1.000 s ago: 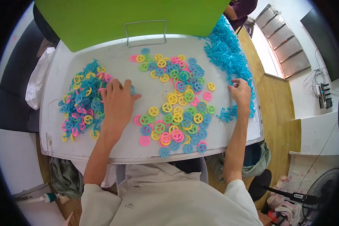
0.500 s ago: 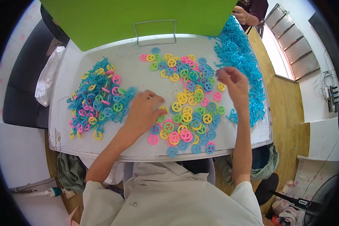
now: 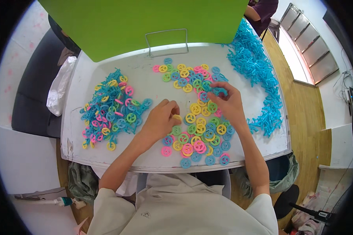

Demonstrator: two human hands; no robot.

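Note:
My left hand (image 3: 159,120) is closed, with a yellow plastic wheel (image 3: 177,117) pinched between thumb and fingers. In my right hand (image 3: 230,104) a blue branched plastic piece (image 3: 220,91) is gripped between the fingertips, above the scattered wheels. Loose spoked wheels (image 3: 196,108) in yellow, pink, green and blue lie in the middle of the white table (image 3: 143,70). To the left of my left hand is a heap of blue pieces with coloured wheels on or among them (image 3: 113,105).
A long pile of blue pieces (image 3: 259,62) runs down the table's right side. A green panel (image 3: 145,23) with a wire stand (image 3: 167,42) rises at the far edge. A co-worker's arm (image 3: 253,14) shows at the far right. A white bag (image 3: 60,86) lies left of the table.
My right hand has moved left and in over the wheels, with a blue piece now plain in its fingers. The left hand now pinches a yellow wheel. The view has shifted slightly.

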